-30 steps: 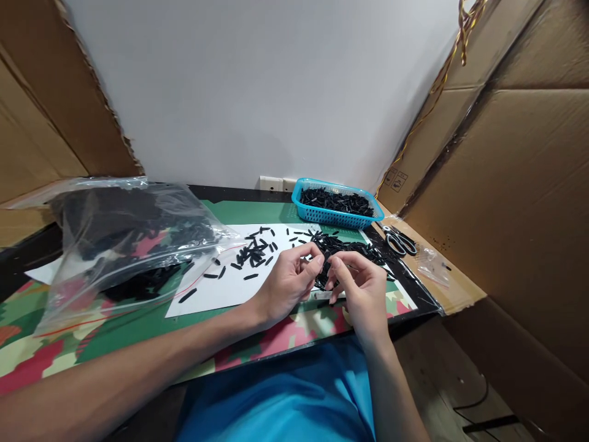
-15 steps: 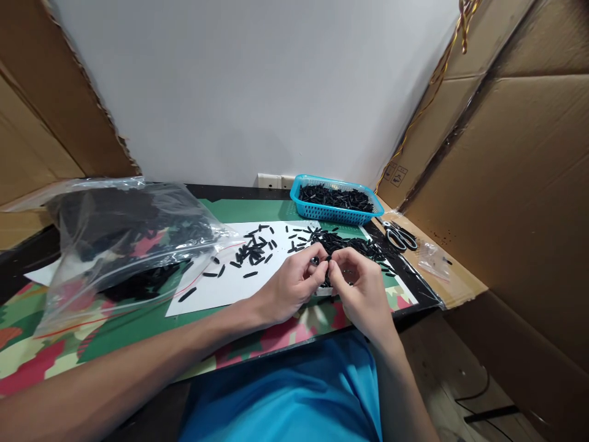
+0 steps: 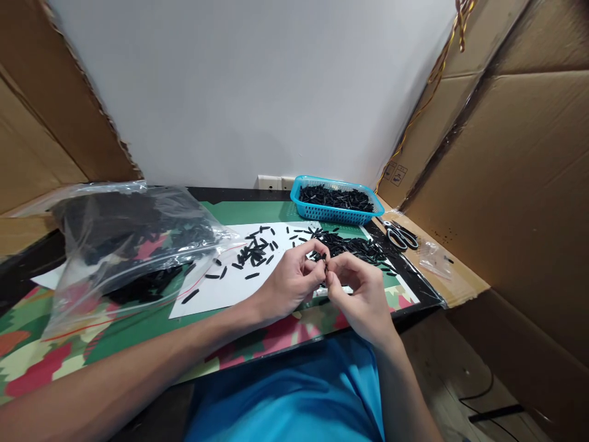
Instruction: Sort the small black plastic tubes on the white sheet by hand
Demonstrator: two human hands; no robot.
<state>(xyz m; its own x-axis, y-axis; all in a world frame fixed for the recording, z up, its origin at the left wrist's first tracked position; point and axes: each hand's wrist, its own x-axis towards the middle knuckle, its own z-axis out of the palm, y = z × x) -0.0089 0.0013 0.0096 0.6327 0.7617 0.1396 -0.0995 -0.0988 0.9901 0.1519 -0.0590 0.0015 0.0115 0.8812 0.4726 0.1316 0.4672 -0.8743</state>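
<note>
My left hand (image 3: pixel 299 275) and my right hand (image 3: pixel 359 288) meet at the fingertips above the front of the table. Both pinch at a small black piece (image 3: pixel 324 263), mostly covered by the fingers. Just behind them lies a heap of black strip-like pieces (image 3: pixel 354 245). More short black pieces (image 3: pixel 255 252) are scattered on a white sheet (image 3: pixel 221 294) to the left of my hands. A blue plastic basket (image 3: pixel 338 216) filled with similar black pieces stands at the back.
A clear zip bag (image 3: pixel 138 233) holding dark pieces covers the table's left side. Scissors (image 3: pixel 399 236) and a small clear bag (image 3: pixel 435 261) lie at the right. Cardboard walls (image 3: pixel 519 172) rise on both sides, with a white wall (image 3: pixel 257 92) behind.
My fingertips have shifted slightly around the small black piece, the right ones moving a little left and down. The rest of the table is the same, the view having shifted slightly.
</note>
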